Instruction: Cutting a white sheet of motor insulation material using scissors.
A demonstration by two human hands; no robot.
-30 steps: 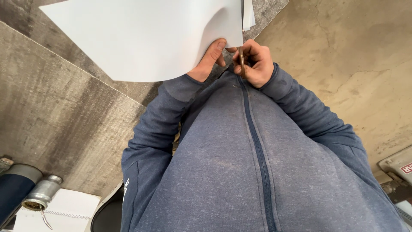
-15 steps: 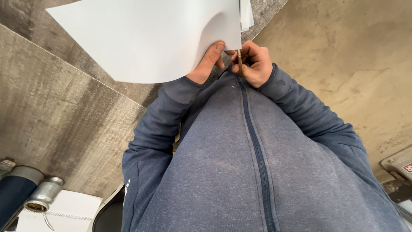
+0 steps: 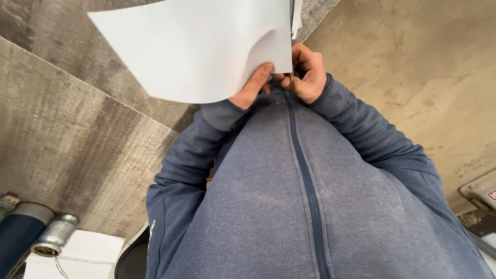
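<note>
Sheet of white paper sits up in front of my chest, held out over the grey wood-look floor, curling a bit near the bottom right corner. My left hand pinches its lower edge: thumb on top of the sheet, rest of the fingers tucked under, so closed on the paper. My right hand is just beside it, touching the sheet's right edge, fingers curled into a narrow grip round something thin and dark, prob. a small tool or blade, can't tell which from this angle. A second bit of white paper pokes out behind the right edge of the sheet.

Both hands meet at the top of my blue zip hoodie, which fills most of the lower view. To the right the floor is bare tan concrete w/ cracks. Bottom left: a dark blue cylinder, a short metal pipe fitting next to it, and a white notepad w/ a thin wire across it. Bottom right corner shows the edge of a grey box.
</note>
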